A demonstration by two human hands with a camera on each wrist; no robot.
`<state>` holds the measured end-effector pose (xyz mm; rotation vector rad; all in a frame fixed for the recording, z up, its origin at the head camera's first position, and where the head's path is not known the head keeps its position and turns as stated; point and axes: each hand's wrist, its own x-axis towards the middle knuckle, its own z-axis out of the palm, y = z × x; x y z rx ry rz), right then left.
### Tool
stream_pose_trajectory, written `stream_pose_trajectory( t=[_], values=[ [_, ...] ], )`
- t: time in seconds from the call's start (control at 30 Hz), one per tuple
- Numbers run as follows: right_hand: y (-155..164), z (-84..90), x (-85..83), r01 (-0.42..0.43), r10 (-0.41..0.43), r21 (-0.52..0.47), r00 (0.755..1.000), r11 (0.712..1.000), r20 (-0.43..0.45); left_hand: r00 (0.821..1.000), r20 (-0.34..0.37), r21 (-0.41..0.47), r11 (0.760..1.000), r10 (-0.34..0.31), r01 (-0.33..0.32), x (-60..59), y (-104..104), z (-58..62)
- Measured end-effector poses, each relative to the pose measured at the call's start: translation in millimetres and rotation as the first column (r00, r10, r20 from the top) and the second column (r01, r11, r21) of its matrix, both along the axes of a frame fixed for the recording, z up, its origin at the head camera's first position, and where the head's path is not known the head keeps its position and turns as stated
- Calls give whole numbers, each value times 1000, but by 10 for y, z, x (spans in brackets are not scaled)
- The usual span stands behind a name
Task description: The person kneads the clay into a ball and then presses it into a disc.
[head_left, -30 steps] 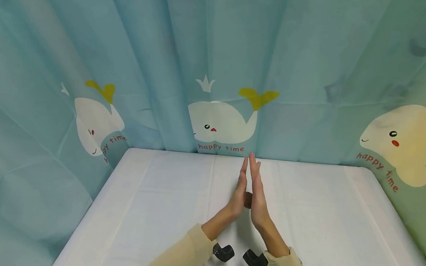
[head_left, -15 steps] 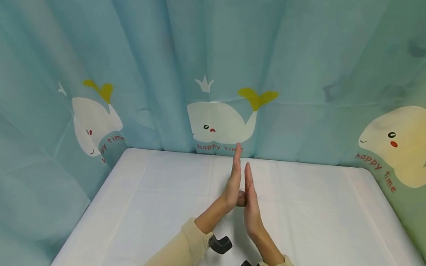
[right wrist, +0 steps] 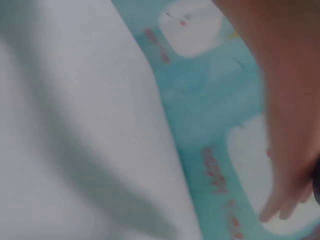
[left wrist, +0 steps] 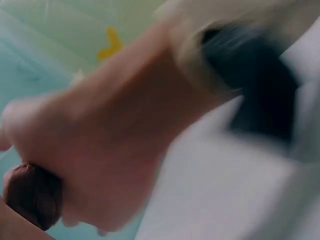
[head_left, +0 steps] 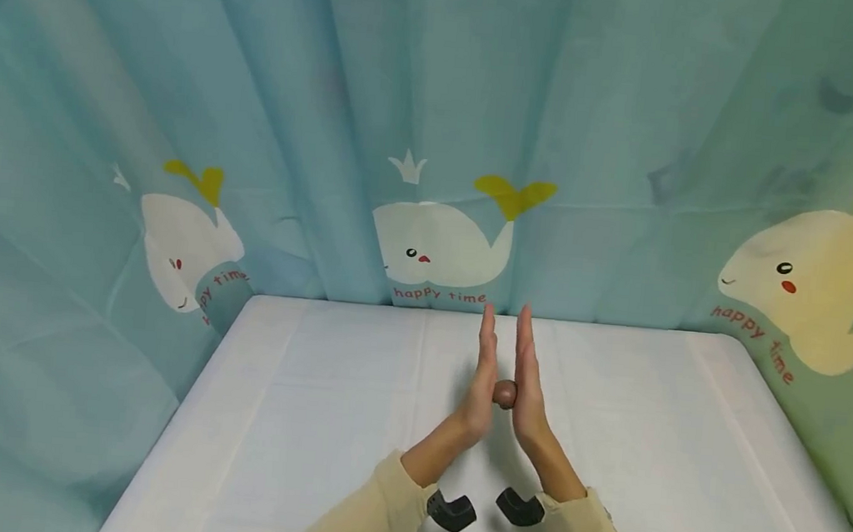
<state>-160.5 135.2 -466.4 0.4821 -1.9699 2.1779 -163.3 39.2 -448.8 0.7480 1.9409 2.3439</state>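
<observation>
- A small brown ball [head_left: 504, 393] is sitting pressed between the palms of the left hand [head_left: 483, 381] and the right hand [head_left: 527, 382], above the middle of the white tabletop [head_left: 309, 424].
- Both hands are standing edge-up with fingers straight and released, not curling round the ball; the fingertips are pointing at the whale-print curtain [head_left: 437, 133].
- Compared with half a second ago, the fingertips are now lying almost level and standing apart, whereas the left was reaching further forward then; more of the ball is showing.
- The left wrist view is blurring heavily: only the ball [left wrist: 32, 200] against a palm is readable.
- The right wrist view is showing smeared fingers, cloth and curtain; the ball is hidden there.
</observation>
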Motion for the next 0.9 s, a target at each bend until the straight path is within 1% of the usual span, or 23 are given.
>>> stream_pose_trajectory(
  t=[0.1, 0.17, 0.27, 0.33, 0.4, 0.47, 0.53, 0.6, 0.63, 0.67, 0.7, 0.77, 0.83, 0.87, 0.9],
  values=[
    [-164, -43, 134, -52, 51, -8, 999, 999, -18, 997, -22, -24, 997, 75, -76, -153, -91, 28],
    [-236, -23, 207, -71, 70, -21, 997, 997, -22, 994, -43, -83, 991, 103, -106, -224, -141, 30],
    [-252, 58, 243, -69, 67, -48, 997, 997, -43, 991, -62, -200, 972, 115, -126, -238, -161, -11],
    [-230, 136, 226, -45, 43, -37, 997, 998, -61, 992, -44, -242, 963, 115, -122, -202, -140, -76],
    [-205, 191, 190, -20, 19, -13, 997, 1000, -72, 993, -17, -225, 967, 116, -116, -133, -114, -136],
    [-149, 190, 145, 1, 0, 9, 999, 1000, -53, 994, 1, -149, 983, 105, -104, -55, -52, -154],
    [-93, 128, 109, 12, -12, 9, 1000, 1000, -16, 997, 5, -75, 995, 74, -73, 43, -6, -120],
    [-45, 34, 106, 25, -24, -23, 999, 999, 26, 999, -19, -48, 998, 38, -39, 119, 27, -56],
    [-30, -13, 123, 27, -25, -42, 999, 999, 37, 999, -34, -46, 999, 25, -26, 136, 37, -25],
    [-26, -52, 154, 27, -24, -53, 999, 998, 40, 999, -47, -52, 998, 22, -24, 134, 42, -6],
    [-31, -82, 197, 24, -22, -59, 999, 998, 33, 998, -52, -61, 998, 32, -35, 116, 42, 11],
    [-63, -100, 300, 0, 1, -54, 1000, 999, 11, 995, -58, -75, 994, 78, -82, 38, 33, 15],
    [-103, -69, 390, -22, 21, -27, 999, 999, -25, 990, -44, -81, 988, 131, -134, -48, 22, -14],
    [-112, -43, 418, -27, 26, -11, 999, 1000, -36, 989, -29, -90, 985, 145, -147, -71, 21, -40],
    [-108, -8, 425, -19, 19, 1, 999, 1000, -45, 990, -5, -103, 985, 140, -140, -72, 24, -64]
  ],
)
